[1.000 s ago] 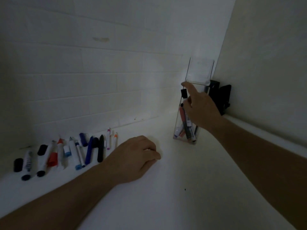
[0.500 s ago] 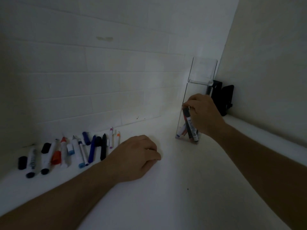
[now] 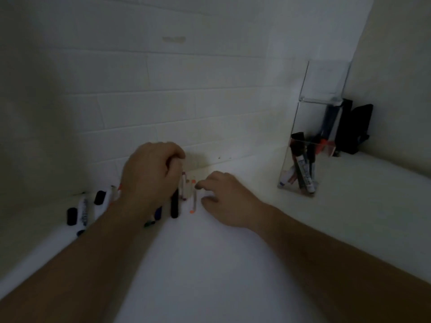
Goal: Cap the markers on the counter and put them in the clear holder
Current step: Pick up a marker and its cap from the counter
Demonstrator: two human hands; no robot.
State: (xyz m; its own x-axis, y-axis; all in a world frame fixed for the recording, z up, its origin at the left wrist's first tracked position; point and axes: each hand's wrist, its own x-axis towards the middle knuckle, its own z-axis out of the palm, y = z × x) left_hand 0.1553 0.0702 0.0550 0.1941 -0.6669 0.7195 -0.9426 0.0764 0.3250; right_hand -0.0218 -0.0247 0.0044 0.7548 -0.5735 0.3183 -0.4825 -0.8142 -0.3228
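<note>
I am seeing my left hand curling over the row of loose coloured markers on the white surface; whether it is gripping one, I cannot tell. My right hand is hovering loosely spread just beside them. The tall clear plastic holder, markers inside, is standing well right of it.

Counter looked smooth, matt white. Wall behind it was flat white tile with a slight sheen and thin grout lines. Clear holder at the counter's right back corner read as glossy transparent plastic with bright edge glints. Markers along the back edge looked like smooth plastic barrels, caps black, blue, orange. Black object behind the holder was matt; material unclear.
</note>
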